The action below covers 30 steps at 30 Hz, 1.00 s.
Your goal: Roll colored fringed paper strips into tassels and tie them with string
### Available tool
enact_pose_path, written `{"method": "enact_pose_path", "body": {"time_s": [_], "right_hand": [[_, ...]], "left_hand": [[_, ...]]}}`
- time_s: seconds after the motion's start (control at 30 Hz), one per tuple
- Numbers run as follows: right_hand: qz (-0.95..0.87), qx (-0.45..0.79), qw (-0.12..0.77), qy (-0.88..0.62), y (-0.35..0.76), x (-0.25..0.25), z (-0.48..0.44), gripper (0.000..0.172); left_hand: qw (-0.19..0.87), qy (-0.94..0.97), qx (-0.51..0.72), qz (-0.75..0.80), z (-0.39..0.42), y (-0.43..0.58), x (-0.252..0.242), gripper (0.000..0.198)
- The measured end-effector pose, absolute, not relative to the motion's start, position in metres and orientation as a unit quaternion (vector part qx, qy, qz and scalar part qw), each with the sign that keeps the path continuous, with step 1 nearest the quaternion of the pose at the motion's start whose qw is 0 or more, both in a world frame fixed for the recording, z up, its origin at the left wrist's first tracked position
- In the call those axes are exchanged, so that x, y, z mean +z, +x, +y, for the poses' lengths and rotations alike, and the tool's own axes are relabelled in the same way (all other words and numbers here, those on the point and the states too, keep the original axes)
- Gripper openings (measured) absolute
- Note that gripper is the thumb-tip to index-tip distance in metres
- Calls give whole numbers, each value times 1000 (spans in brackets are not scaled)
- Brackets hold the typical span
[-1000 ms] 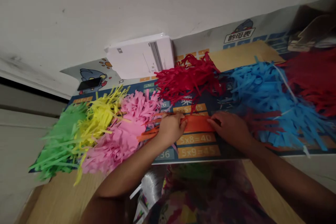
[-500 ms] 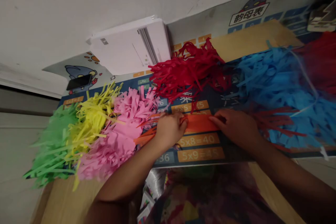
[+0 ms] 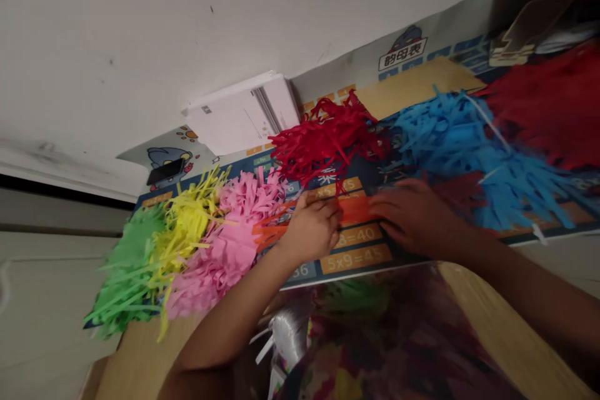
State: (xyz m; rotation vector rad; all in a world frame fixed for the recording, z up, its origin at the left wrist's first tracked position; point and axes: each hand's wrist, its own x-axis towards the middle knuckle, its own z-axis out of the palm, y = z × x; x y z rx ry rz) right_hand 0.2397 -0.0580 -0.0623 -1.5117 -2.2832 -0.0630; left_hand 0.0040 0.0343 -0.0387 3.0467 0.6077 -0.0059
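Observation:
A strip of orange paper (image 3: 355, 210) with fringed ends lies across the printed mat (image 3: 300, 272) in front of me. My left hand (image 3: 313, 228) has its fingers curled over the strip's left part. On the strip's right part rests my right hand (image 3: 412, 215), slightly blurred, its fingers stretched out and a little apart. Orange fringe shows to the left of my left hand, beside the pink fringed paper (image 3: 239, 240). Just beyond the strip is a dark red fringed bundle (image 3: 328, 140).
Yellow (image 3: 190, 219) and green fringed paper (image 3: 129, 269) lie at the left. Blue (image 3: 469, 150) and red fringed paper (image 3: 553, 106) are at the right. A white box (image 3: 241, 115), a phone (image 3: 166, 171) and a tan envelope (image 3: 415, 87) sit near the wall.
The view has shifted and tilted. My right hand's fingers have gone from pinching the strip's right part to lying flatter on it. My left hand stays on the strip.

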Motion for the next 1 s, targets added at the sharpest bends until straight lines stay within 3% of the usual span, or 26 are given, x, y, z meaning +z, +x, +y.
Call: {"method": "enact_pose_path", "body": {"time_s": [0.17, 0.37, 0.57, 0.67, 0.87, 1.0], "right_hand": [[-831, -15, 146, -536, 249, -71, -54, 26], [-785, 50, 187, -588, 260, -64, -32, 23], [-793, -65, 207, -569, 227, -57, -45, 26], [-805, -86, 188, -555, 216, -65, -43, 16], [-821, -74, 181, -537, 235, -77, -41, 20], [-830, -9, 221, -512, 250, -88, -44, 15]], "left_hand": [[-24, 980, -10, 199, 29, 10, -34, 33], [-60, 969, 33, 238, 33, 9, -45, 26], [-37, 965, 78, 248, 40, -3, -52, 22], [-22, 964, 95, 249, 45, -6, -54, 23], [-17, 967, 84, 239, 34, -10, -47, 21], [-3, 963, 85, 257, 17, -14, -48, 21]]}}
